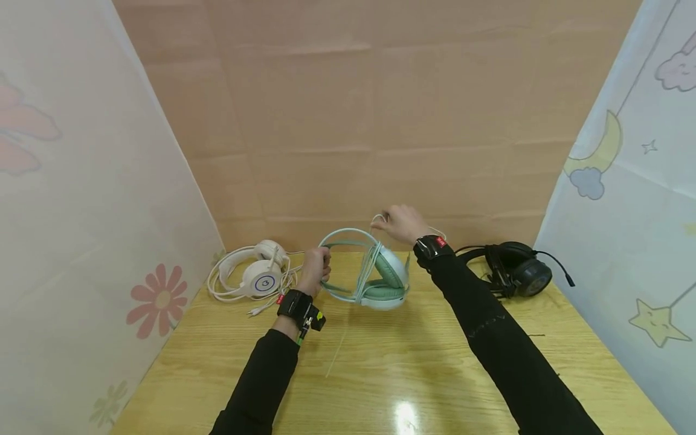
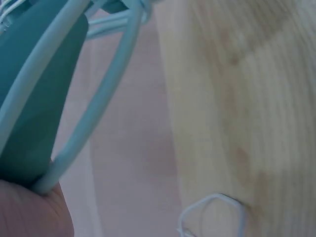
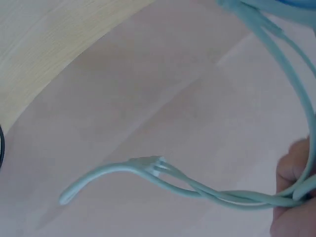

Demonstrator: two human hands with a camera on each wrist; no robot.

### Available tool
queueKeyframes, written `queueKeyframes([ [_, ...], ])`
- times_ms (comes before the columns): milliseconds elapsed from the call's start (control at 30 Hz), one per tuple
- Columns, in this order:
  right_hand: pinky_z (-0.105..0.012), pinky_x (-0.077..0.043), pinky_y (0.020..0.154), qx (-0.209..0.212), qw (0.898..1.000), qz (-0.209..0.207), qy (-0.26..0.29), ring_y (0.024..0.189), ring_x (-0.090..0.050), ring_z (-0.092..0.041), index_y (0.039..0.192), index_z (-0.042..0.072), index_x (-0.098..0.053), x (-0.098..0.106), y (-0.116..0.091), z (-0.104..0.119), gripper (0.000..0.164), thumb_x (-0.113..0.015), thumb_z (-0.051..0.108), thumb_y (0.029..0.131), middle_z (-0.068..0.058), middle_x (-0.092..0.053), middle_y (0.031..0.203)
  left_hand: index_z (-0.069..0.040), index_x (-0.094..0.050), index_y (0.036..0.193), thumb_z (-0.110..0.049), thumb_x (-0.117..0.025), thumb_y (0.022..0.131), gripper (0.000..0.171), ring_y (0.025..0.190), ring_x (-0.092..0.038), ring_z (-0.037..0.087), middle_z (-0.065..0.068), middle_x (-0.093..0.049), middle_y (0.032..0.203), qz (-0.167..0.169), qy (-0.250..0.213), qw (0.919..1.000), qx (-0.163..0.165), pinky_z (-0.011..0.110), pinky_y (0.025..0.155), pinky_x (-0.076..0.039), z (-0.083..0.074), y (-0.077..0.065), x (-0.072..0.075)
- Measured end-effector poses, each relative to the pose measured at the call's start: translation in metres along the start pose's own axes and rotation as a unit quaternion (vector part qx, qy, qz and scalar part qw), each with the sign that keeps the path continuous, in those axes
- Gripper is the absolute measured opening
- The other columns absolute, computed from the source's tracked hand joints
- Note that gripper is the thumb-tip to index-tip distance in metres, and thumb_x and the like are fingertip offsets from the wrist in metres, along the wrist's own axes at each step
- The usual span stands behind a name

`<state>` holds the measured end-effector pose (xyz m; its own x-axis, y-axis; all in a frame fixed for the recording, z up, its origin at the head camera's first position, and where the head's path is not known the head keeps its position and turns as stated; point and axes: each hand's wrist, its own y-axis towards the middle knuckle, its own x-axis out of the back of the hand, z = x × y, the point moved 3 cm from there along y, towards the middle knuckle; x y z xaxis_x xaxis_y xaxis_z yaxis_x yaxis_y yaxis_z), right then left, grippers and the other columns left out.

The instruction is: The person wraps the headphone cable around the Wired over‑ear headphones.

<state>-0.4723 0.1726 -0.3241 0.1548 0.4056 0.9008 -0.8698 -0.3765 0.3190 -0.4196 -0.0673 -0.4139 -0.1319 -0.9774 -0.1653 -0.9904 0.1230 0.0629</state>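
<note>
A pair of mint-green and white headphones [image 1: 393, 269] is held up over the table in the head view, its ear cups towards the right. My left hand [image 1: 314, 269] grips the headband at its left end; the left wrist view shows the band [image 2: 94, 116] coming out of that hand. Pale green cable is wound around the headphones. Above the ear cups, my right hand [image 1: 403, 223] pinches part of this cable. In the right wrist view a twisted length of cable [image 3: 217, 195] with a small splitter sticks out from the fingers [image 3: 291, 170].
White headphones [image 1: 261, 279] with a bundled white cord lie at the left of the wooden table [image 1: 348, 393]. A black headset [image 1: 530, 278] with a microphone boom lies at the right, beyond my right forearm. A brown papered wall [image 1: 348, 121] stands behind, with patterned walls on both sides.
</note>
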Motion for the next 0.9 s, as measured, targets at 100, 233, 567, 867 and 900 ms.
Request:
queueKeyframes([
  [100,-0.031,-0.036,0.057,-0.001,1.0,-0.012,0.002,0.053,-0.044,-0.015,0.079,0.008,-0.068,0.008,-0.001,0.003,0.039,-0.058,0.041,0.097,-0.002,-0.053,0.061,-0.017,-0.025,0.058,-0.005,-0.043,0.087,0.036,0.047,-0.006,0.013,-0.003,-0.014,0.053,-0.036,0.014,0.9993,0.004,0.029,0.045,-0.014,0.009,-0.003,0.002],
  [233,-0.034,-0.044,0.065,0.006,1.0,0.002,-0.006,0.062,-0.056,-0.016,0.096,0.007,-0.074,0.012,-0.002,0.005,0.04,-0.052,0.04,0.1,-0.007,-0.068,0.077,-0.017,-0.029,0.058,-0.008,-0.044,0.086,0.033,0.042,-0.009,0.011,-0.005,-0.016,0.05,-0.087,0.018,0.996,0.005,0.027,0.042,-0.015,0.015,-0.005,0.004],
  [567,-0.031,-0.044,0.064,0.001,0.999,0.044,0.002,0.061,-0.054,-0.013,0.094,0.011,-0.075,0.023,-0.012,0.026,0.034,-0.057,0.04,0.098,-0.002,-0.071,0.081,-0.018,-0.034,0.056,-0.019,-0.047,0.088,0.034,0.039,-0.018,0.013,-0.004,-0.024,0.046,-0.233,0.085,0.9687,0.001,0.029,0.043,-0.02,0.012,-0.011,0.01],
  [867,-0.028,-0.044,0.065,0.014,0.992,0.115,0.039,0.055,-0.054,-0.011,0.099,0.01,-0.073,0.021,-0.027,0.047,0.028,-0.056,0.031,0.1,-0.001,-0.063,0.064,-0.017,-0.031,0.055,-0.014,-0.051,0.084,0.035,0.043,-0.014,0.013,-0.005,-0.02,0.049,-0.32,-0.001,0.947,-0.029,0.03,0.049,-0.016,0.009,-0.011,0.022],
  [900,-0.029,-0.046,0.067,0.011,0.992,0.115,0.047,0.056,-0.058,-0.012,0.107,0.01,-0.073,0.019,-0.028,0.047,0.027,-0.056,0.031,0.1,-0.001,-0.067,0.068,-0.017,-0.03,0.056,-0.014,-0.051,0.084,0.035,0.044,-0.013,0.012,-0.006,-0.019,0.05,-0.328,-0.007,0.9443,-0.03,0.03,0.049,-0.016,0.01,-0.012,0.023],
])
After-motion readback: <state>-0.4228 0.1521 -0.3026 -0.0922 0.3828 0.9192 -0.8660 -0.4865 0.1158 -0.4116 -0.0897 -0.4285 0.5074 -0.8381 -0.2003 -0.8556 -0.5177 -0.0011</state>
